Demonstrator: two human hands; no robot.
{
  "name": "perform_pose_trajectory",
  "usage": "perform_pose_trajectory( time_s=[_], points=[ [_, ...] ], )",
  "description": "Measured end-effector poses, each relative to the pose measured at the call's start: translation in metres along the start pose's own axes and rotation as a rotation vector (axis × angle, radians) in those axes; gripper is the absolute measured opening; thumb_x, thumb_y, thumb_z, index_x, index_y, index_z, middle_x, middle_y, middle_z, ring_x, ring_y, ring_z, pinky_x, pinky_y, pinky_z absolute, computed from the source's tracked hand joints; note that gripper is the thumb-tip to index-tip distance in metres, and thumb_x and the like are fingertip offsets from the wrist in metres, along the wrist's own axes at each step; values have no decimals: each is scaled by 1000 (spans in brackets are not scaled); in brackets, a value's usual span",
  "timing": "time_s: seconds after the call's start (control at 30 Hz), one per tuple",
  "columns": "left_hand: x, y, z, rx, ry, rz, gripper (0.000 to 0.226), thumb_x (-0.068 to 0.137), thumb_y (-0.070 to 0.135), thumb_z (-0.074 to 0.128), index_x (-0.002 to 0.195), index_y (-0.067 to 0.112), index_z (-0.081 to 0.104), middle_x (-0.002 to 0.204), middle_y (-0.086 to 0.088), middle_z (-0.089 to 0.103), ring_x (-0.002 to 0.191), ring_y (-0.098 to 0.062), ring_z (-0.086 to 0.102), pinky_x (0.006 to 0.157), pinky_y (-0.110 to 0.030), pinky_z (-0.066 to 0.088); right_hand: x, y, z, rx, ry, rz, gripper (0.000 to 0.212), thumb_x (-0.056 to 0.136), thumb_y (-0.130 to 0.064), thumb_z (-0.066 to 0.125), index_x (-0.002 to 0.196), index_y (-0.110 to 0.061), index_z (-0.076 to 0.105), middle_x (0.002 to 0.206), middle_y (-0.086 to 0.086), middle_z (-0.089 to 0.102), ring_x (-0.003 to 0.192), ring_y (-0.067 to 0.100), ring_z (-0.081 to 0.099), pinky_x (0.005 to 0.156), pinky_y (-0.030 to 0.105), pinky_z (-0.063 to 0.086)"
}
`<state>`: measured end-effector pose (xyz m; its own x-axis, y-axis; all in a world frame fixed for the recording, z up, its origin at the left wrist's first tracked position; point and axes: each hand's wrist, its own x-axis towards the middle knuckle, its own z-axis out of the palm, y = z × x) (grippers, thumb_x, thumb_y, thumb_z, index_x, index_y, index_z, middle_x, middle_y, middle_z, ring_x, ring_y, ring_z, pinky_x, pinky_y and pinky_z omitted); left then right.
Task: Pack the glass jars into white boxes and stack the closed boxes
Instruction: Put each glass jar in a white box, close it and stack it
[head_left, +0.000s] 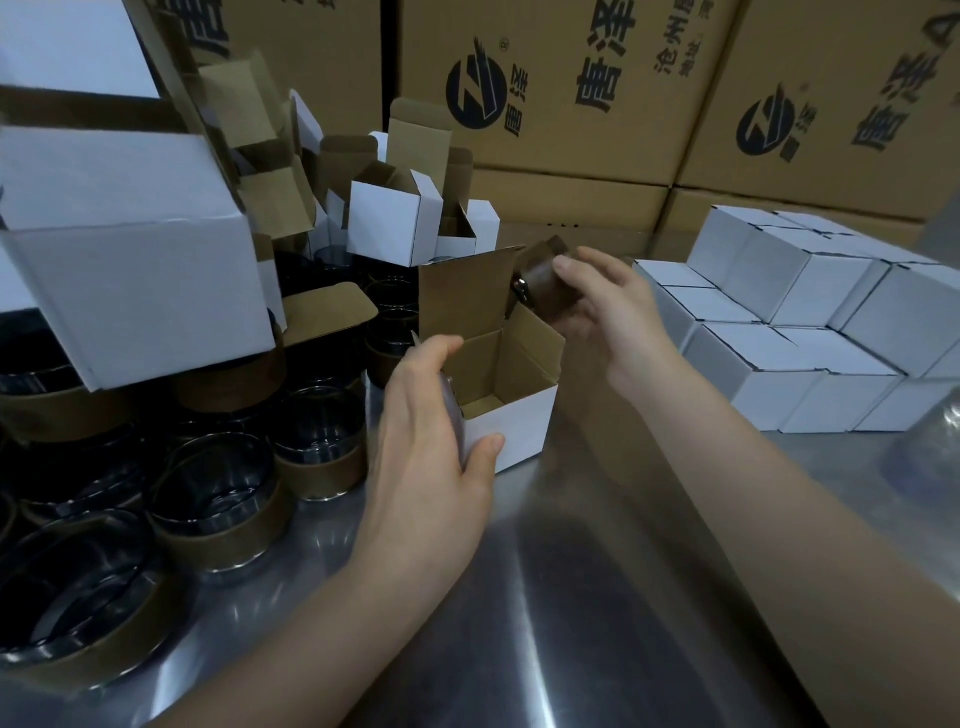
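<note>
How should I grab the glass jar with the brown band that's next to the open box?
Wrap fingers round the brown paper band on the clear glass jar, coming from its open right side. It stands upright, other jars crowd its left, and the band looks less slippery than bare glass.

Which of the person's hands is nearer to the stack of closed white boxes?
Right. The right hand, gripping a jar, is close beside the stack of closed boxes; the left hand grips the open box, farther from the stack.
</note>
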<state>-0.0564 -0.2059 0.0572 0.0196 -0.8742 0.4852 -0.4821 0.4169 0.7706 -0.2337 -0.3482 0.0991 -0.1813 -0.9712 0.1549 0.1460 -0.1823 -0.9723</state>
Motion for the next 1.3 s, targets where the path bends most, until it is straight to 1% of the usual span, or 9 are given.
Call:
perform_pose_trajectory(
  time_s=[0.1, 0.23, 0.33, 0.5, 0.63, 0.73, 0.9, 1.17, 1.3],
  points=[
    [0, 1, 0, 5, -14, -14, 74, 87, 11, 68, 128, 52, 22, 146, 12, 31, 139, -6, 27, 113, -31, 28, -10, -11, -5, 166, -90, -38, 61, 71, -29, 77, 125, -4, 60, 110, 13, 67, 99, 23, 68, 77, 40, 57],
    [0, 2, 0, 15, -10, -35, 71, 87, 12, 68, 132, 46, 24, 149, 8, 29, 143, -10, 23, 117, -41, 27, -22, -26, -11, 250, -309, -119, 25, 76, -32, 69, 95, -16, 74, 98, 6, 70, 100, 22, 63, 83, 39, 53],
    [1, 2, -1, 7, -10, -37, 72, 87, 12, 68, 129, 50, 24, 149, 7, 30, 141, -11, 26, 116, -41, 28, -31, -40, -13, 252, -483, -180, 32, 81, -28, 63, 108, -11, 65, 107, 9, 62, 103, 22, 58, 80, 31, 52],
    [1, -1, 0, 1, -15, -25, 73, 86, 13, 69, 127, 53, 23, 146, 13, 30, 136, -5, 29, 113, -30, 28, -40, -59, -12, 234, -731, -201, 65, 73, -24, 80, 125, -4, 46, 119, 16, 51, 109, 27, 54, 85, 32, 51],
    [2, -3, 1, -31, -10, -45, 76, 86, 12, 69, 137, 41, 23, 145, 11, 35, 135, -7, 35, 113, -40, 34, -53, -61, -5, 81, -759, -237, 51, 75, -13, 63, 125, -8, 54, 117, 7, 60, 109, 22, 58, 87, 34, 51],
    [2, -3, 1, -50, 3, -55, 80, 85, 12, 70, 139, 43, 20, 146, 11, 36, 136, -7, 35, 113, -41, 34, -63, -62, 0, -143, -761, -291, 48, 73, -16, 70, 120, -23, 63, 120, -1, 65, 113, 18, 61, 92, 29, 48],
    [1, -4, 2, -55, -5, -75, 88, 84, 13, 71, 141, 44, 12, 150, 11, 35, 138, -7, 33, 113, -39, 33, -69, -69, -1, -446, -752, -272, 53, 77, -10, 75, 125, -25, 59, 125, 0, 64, 111, 15, 65, 87, 24, 52],
    [2, -5, 3, -49, -19, -79, 86, 84, 14, 72, 137, 47, 13, 147, 13, 37, 135, -8, 37, 111, -39, 37, -69, -76, 3, -782, -751, -228, 60, 73, -12, 78, 126, -28, 55, 128, 0, 52, 114, 18, 61, 89, 40, 58],
    [2, -6, 3, -45, -12, -66, 86, 84, 14, 72, 136, 49, 13, 148, 12, 36, 135, -6, 36, 111, -35, 36, -70, -78, 11, -973, -734, -323, 59, 73, -13, 80, 124, -30, 57, 120, -7, 52, 110, 11, 58, 89, 29, 55]
  ],
)
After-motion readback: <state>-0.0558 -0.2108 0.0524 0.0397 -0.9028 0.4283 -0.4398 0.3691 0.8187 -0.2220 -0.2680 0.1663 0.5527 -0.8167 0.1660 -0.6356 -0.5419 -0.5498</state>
